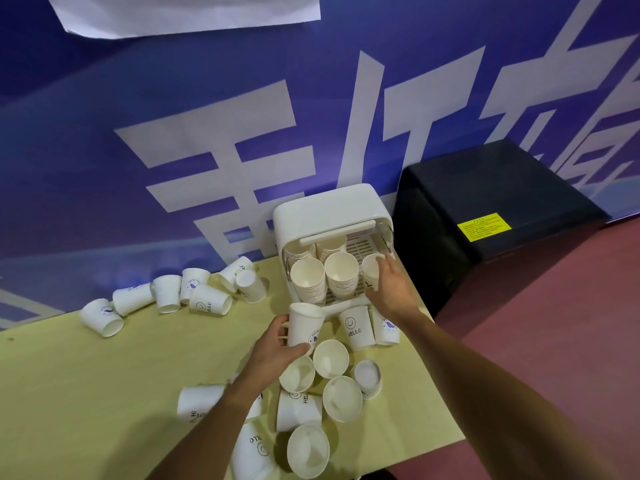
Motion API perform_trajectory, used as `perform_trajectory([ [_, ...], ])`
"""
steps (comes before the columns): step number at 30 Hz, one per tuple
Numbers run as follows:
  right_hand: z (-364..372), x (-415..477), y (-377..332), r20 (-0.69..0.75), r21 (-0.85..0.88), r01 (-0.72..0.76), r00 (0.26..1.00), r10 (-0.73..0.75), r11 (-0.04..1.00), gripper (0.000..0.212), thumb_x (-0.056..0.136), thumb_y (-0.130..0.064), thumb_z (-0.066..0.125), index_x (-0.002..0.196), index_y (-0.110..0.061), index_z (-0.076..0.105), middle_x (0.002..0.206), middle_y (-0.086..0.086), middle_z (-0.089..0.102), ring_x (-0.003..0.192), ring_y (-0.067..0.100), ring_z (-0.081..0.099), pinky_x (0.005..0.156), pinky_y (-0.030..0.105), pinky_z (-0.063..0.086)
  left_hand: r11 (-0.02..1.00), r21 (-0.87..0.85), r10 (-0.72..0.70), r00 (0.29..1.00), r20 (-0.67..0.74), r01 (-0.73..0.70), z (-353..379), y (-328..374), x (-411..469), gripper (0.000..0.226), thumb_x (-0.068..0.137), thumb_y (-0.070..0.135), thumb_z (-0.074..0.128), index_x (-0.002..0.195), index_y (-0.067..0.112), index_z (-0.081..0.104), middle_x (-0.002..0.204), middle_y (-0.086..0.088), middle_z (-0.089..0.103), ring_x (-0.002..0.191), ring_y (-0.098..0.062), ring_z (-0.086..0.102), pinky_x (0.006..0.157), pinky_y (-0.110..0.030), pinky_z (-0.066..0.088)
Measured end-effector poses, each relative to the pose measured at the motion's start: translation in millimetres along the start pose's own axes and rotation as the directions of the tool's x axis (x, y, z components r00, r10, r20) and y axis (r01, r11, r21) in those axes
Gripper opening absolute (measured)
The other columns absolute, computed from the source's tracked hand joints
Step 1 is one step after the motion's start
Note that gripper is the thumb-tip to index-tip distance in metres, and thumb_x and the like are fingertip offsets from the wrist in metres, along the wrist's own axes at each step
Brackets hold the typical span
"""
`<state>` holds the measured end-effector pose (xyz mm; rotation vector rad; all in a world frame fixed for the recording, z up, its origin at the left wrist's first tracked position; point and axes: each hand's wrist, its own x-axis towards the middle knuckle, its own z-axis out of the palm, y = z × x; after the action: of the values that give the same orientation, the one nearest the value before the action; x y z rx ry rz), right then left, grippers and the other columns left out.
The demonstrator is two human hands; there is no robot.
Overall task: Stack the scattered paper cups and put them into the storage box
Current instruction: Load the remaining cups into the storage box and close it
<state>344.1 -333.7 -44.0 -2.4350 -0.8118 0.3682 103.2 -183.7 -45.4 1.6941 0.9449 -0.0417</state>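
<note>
**Position.** The white storage box [332, 209] stands with its lid raised at the far edge of the table [86, 375], against a blue banner. Two tall front stacks [308, 282] lean outward at its mouth, with shorter stacks behind them.

**Hands.** The right hand [393, 292] is at the right side of the opening, fingers curled round an end cup [371, 268]. Whether this is a single cup or the top of a stack cannot be told. The left hand [277, 344] grips a logo cup [304, 327] upright just in front of the box, thumb and fingers wrapped round its wall.

**Outstanding.** Loose cups [330, 358] lie close under both forearms, and a far group [166, 296] lies well to the left, unstacked.

**Hazards.**
- The front stacks tilt toward the open side — a knock from the right wrist would likely spill them onto the table.
- The left forearm passes low over lying cups, and a careless drag could roll some off the near edge.
- Thin paper walls crush easily — a hard squeeze would deform a rim and spoil nesting.
</note>
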Motion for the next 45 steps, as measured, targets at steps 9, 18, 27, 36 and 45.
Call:
perform_trajectory([
  [9, 15, -39, -17, -0.093, 0.434, -0.075, 0.987, 0.128, 0.898, 0.044, 0.085, -0.055, 0.065, 0.115, -0.023, 0.063, 0.107, -0.011, 0.068, 0.097, 0.003, 0.063, 0.087, 0.031, 0.055, 0.998, -0.066, 0.017, 1.0, -0.002, -0.017, 14, 23, 3, 0.06, 0.074, 0.028, 0.082, 0.125, 0.028, 0.051, 0.116, 0.007, 0.065, 0.099, -0.008, 0.068, 0.083, -0.031, 0.058],
  [18, 24, -62, -31, 0.167, 0.553, -0.173, 0.981, 0.094, 0.815, 0.081, 0.064, -0.072, 0.074, 0.128, -0.026, 0.058, 0.111, -0.008, 0.069, 0.099, 0.007, 0.066, 0.088, 0.029, 0.055, 0.994, -0.058, 0.1, 0.991, 0.094, -0.095, 30, 38, 1, 0.06, 0.076, 0.022, 0.082, 0.129, 0.024, 0.054, 0.115, 0.001, 0.067, 0.1, -0.016, 0.069, 0.091, -0.042, 0.057],
  [27, -1, -50, -14, -0.12, 0.523, -0.102, 0.974, 0.191, 0.846, 0.072, 0.068, -0.054, 0.076, 0.131, -0.026, 0.054, 0.117, -0.014, 0.057, 0.11, 0.013, 0.058, 0.089, 0.032, 0.053, 0.997, -0.027, 0.079, 0.994, 0.08, -0.077, 31, 34, 11, 0.057, 0.078, 0.021, 0.082, 0.126, 0.026, 0.051, 0.116, 0.005, 0.057, 0.1, -0.008, 0.06, 0.07, -0.016, 0.049],
  [36, -18, -14, -13, -0.232, 0.456, -0.088, 0.949, 0.213, 0.886, 0.07, 0.072, -0.048, 0.078, 0.133, -0.038, 0.045, 0.126, -0.013, 0.049, 0.106, 0.005, 0.055, 0.08, 0.023, 0.048, 1.0, 0.012, 0.025, 0.999, -0.025, -0.024, 15, 14, 16, 0.051, 0.08, 0.023, 0.08, 0.123, 0.024, 0.053, 0.118, 0.004, 0.059, 0.107, -0.017, 0.061, 0.09, -0.031, 0.052],
  [45, 3, 9, -12, -0.169, 0.385, -0.151, 0.958, 0.23, 0.911, 0.081, 0.076, -0.041, 0.082, 0.143, -0.032, 0.037, 0.14, -0.005, 0.046, 0.124, 0.019, 0.054, 0.098, 0.043, 0.053, 1.0, 0.018, -0.024, 0.995, -0.095, 0.026, -1, 1, 18, 0.047, 0.08, 0.031, 0.079, 0.12, 0.029, 0.055, 0.114, 0.009, 0.061, 0.103, -0.011, 0.063, 0.089, -0.031, 0.052],
])
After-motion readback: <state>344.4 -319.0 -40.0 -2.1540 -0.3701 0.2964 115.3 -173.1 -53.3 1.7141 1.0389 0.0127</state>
